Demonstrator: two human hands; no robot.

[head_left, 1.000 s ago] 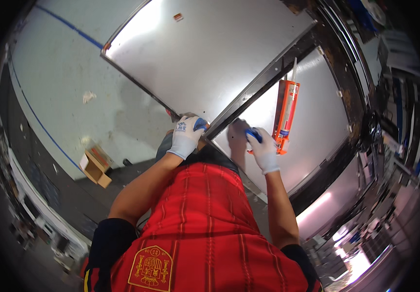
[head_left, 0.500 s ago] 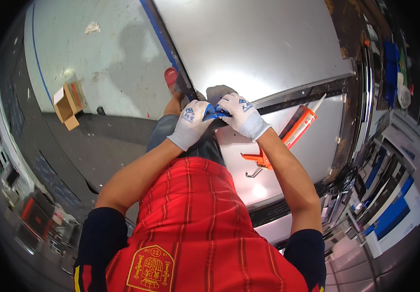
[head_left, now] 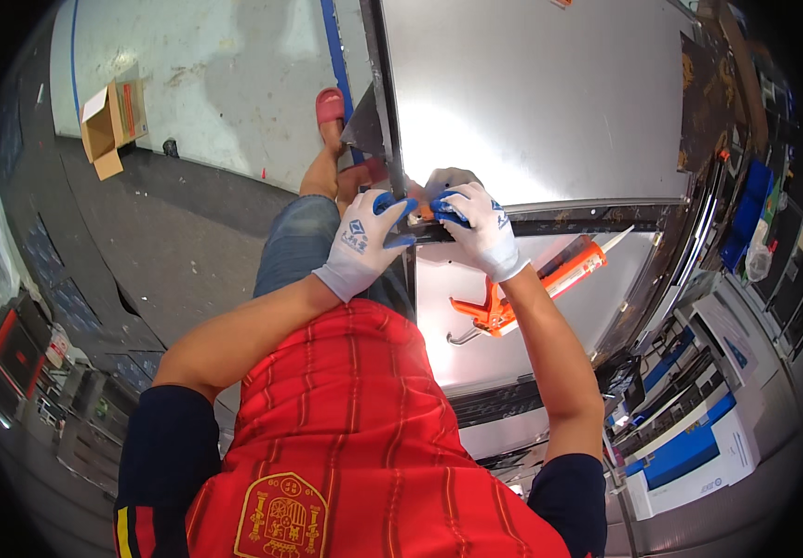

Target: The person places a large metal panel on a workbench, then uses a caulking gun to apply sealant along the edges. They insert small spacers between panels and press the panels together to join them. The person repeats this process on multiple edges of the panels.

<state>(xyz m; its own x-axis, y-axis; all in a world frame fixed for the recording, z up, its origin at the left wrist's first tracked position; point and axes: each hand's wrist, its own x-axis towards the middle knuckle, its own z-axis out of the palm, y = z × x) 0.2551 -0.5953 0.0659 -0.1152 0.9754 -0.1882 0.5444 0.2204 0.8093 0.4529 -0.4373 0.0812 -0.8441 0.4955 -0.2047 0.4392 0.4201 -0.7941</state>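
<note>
Both hands wear white gloves with blue palms and fingertips, at the corner where the dark metal frame's (head_left: 389,112) long bar meets its crossbar. My left hand (head_left: 364,237) is just left of the long bar, thumb and fingers apart, with nothing visible between them. On the other side, my right hand (head_left: 481,228) is curled over the crossbar's left end, fingertips pressed together; what they hold, if anything, is hidden. Beneath my right forearm an orange caulking gun (head_left: 574,271) with a pale nozzle lies on the lower metal panel (head_left: 467,363), partly covered by the arm.
A large shiny metal panel (head_left: 532,102) fills the frame's far section. On the floor at the far left sits an opened cardboard box (head_left: 108,126). My foot in a red slipper (head_left: 330,105) is beside the frame. Blue and white boxes (head_left: 690,451) are stacked at the right.
My hands, together at the frame corner before, have drawn apart. The left hand has opened on its side of the bar. The whole view has shifted and turned slightly.
</note>
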